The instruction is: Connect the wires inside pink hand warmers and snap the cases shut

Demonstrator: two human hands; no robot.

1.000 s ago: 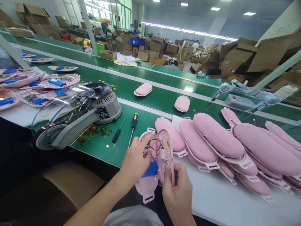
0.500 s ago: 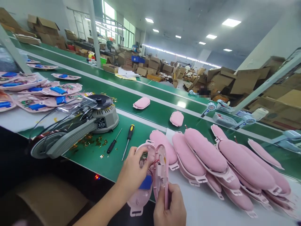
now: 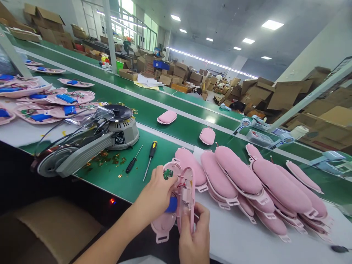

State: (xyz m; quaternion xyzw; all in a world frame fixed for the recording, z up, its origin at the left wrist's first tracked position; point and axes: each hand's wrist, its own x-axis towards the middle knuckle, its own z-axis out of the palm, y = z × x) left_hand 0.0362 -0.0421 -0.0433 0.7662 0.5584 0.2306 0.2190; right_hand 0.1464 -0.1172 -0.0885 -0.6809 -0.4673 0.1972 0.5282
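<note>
The half-closed left hand [image 3: 157,189] holds the far part of the long, open, pink plastic case [image 3: 164,223], which points away; the right hand [image 3: 194,236] pinches its near part.

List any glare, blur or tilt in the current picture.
Head view: window washed out nearly white; ceiling light glaring; bright reflection on the green table; distant boxes soft in detail; table lines sloping down rightward.
</note>
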